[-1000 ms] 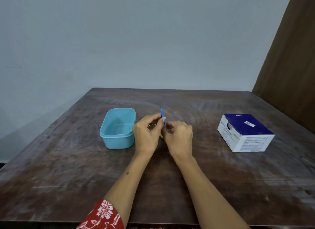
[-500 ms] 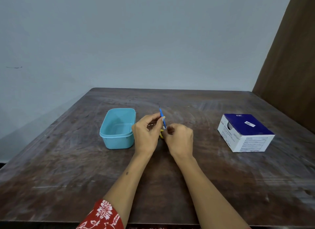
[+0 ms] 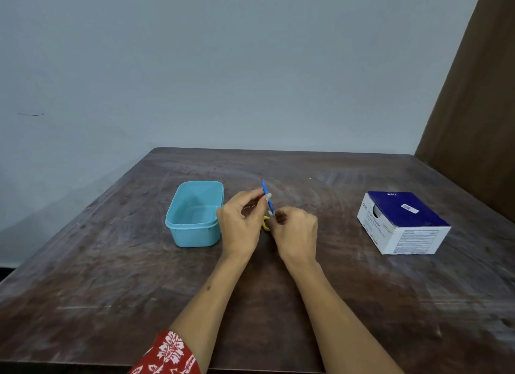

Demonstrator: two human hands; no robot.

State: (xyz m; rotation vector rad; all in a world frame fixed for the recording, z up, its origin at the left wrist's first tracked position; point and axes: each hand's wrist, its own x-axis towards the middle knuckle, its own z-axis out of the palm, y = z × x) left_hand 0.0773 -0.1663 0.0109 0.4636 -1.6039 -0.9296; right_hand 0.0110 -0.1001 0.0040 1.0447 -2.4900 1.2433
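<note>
Blue stick [image 3: 267, 196], fine-tipped and near upright above the table [image 3: 111, 262], could slip or prick a finger if the two pinches pull unevenly. It stands between the hands: the left hand [image 3: 239, 223] pinches its middle, the right hand [image 3: 295, 231] pinches its lower end with the other fingers curled. A yellow piece [image 3: 265, 223] sits just below, the tub [image 3: 195, 235] left, the box [image 3: 404, 223] well right.

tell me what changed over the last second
Little. The blue stick pinched by the left hand has tipped slightly, its lower end now reaching the right hand, whose fingertips seem to pinch it. Both hands stayed close together over the yellow piece; teal tub, box and table are unchanged.
</note>
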